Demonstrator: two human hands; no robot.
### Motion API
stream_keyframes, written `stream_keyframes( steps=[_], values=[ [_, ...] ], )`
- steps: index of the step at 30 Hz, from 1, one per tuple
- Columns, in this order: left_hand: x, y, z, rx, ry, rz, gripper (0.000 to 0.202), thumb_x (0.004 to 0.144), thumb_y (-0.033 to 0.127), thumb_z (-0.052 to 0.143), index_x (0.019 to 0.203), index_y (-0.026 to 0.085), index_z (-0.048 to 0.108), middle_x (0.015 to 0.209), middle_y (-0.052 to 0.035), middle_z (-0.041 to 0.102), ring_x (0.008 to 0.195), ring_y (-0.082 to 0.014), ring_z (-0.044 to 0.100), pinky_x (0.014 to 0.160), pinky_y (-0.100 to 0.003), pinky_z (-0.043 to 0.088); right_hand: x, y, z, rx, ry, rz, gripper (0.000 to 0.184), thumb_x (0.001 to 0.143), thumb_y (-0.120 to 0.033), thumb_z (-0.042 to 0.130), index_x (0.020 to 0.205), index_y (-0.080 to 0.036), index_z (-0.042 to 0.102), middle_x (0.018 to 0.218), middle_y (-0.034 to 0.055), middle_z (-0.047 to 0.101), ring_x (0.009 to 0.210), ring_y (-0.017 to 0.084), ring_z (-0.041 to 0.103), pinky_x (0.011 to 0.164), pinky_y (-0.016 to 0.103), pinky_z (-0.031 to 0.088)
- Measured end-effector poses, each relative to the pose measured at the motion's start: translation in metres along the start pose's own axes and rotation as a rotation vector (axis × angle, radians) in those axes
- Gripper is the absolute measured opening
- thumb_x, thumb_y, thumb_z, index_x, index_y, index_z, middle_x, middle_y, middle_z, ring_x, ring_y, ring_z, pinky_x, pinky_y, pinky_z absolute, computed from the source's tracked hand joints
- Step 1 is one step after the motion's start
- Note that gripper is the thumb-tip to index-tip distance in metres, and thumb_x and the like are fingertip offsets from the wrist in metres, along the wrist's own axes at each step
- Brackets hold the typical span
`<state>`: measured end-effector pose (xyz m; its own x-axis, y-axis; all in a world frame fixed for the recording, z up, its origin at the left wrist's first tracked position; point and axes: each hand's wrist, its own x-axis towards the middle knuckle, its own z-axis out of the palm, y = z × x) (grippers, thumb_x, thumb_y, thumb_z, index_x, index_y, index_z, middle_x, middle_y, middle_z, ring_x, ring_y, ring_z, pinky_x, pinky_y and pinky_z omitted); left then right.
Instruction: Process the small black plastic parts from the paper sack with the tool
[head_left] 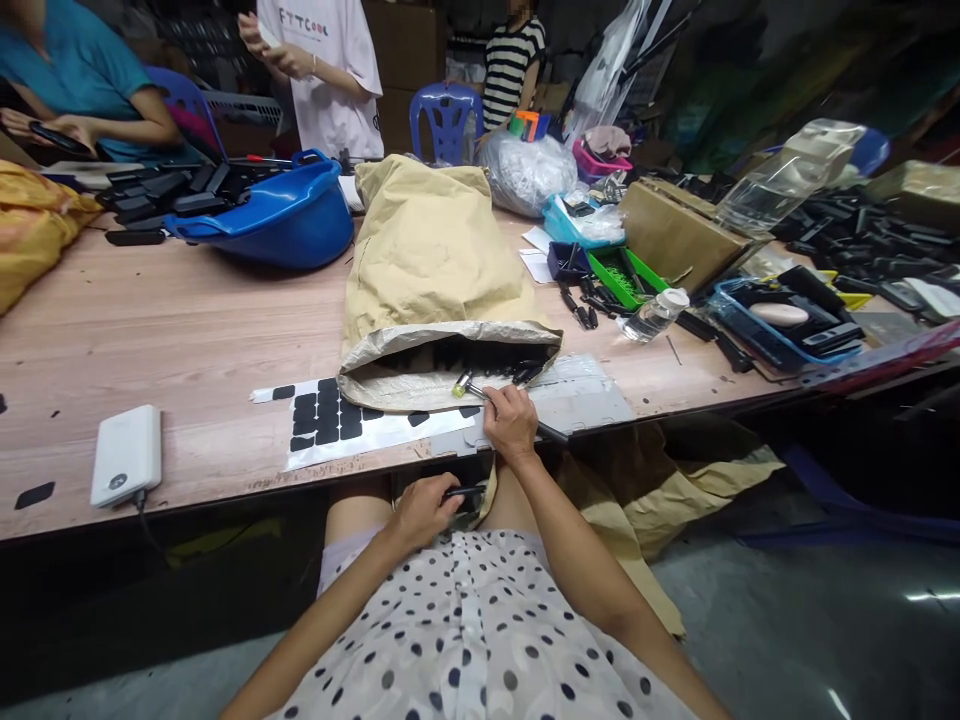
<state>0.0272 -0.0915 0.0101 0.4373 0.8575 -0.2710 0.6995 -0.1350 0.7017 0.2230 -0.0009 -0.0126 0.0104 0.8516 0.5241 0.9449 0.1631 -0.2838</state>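
My right hand [510, 422] rests at the table's front edge, fingers closed round a thin tool [469, 387] with a yellow-green tip that points toward the mouth of a tan paper sack [431, 260]. The sack lies on its side with several black parts inside its opening. My left hand [421, 510] is below the table edge, over my lap, gripping a small black part [463, 497]. A white sheet with several black adhesive pads [326, 412] lies just left of the sack's mouth.
A white power bank [126, 455] lies at the front left. A blue basin [274, 215], trays of black parts [780, 320], a green tray [622, 275] and a water bottle [654, 314] crowd the wooden table [187, 330]. Three other people are at the far side.
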Motion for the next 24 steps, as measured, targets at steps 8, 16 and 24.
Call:
stream_keyframes(
  steps=[8, 16, 24],
  values=[
    [0.020, 0.007, 0.000, 0.203, -0.214, -0.212, 0.031, 0.088, 0.024, 0.059, 0.115, 0.022, 0.074, 0.110, -0.0116, 0.078, 0.105, -0.0276, 0.073, 0.083, -0.033, 0.053, 0.000, 0.001, 0.000, 0.027, -0.001, -0.003, 0.029, 0.089, -0.016, 0.055, 0.108, -0.025, 0.074, 0.089, 0.0064, 0.060, 0.086, 0.022, 0.048, 0.074, 0.032, 0.036],
    [0.035, 0.039, -0.050, 0.095, -0.228, -0.095, 0.019, 0.081, 0.026, 0.059, 0.065, 0.021, 0.068, 0.060, -0.0024, 0.069, 0.063, -0.0189, 0.066, 0.066, -0.028, 0.048, 0.000, -0.001, -0.002, 0.005, 0.020, -0.007, 0.028, 0.089, -0.016, 0.056, 0.107, -0.025, 0.074, 0.088, 0.0057, 0.060, 0.084, 0.022, 0.048, 0.073, 0.031, 0.035],
    [0.067, 0.028, -0.092, -0.070, 0.221, -0.195, 0.029, 0.087, 0.044, 0.056, 0.077, 0.020, 0.069, 0.069, -0.0024, 0.071, 0.069, -0.0203, 0.067, 0.068, -0.030, 0.051, -0.002, -0.004, -0.003, -0.003, 0.018, 0.002, 0.027, 0.089, -0.016, 0.056, 0.107, -0.026, 0.074, 0.088, 0.0059, 0.060, 0.085, 0.022, 0.048, 0.073, 0.032, 0.035]
  ],
)
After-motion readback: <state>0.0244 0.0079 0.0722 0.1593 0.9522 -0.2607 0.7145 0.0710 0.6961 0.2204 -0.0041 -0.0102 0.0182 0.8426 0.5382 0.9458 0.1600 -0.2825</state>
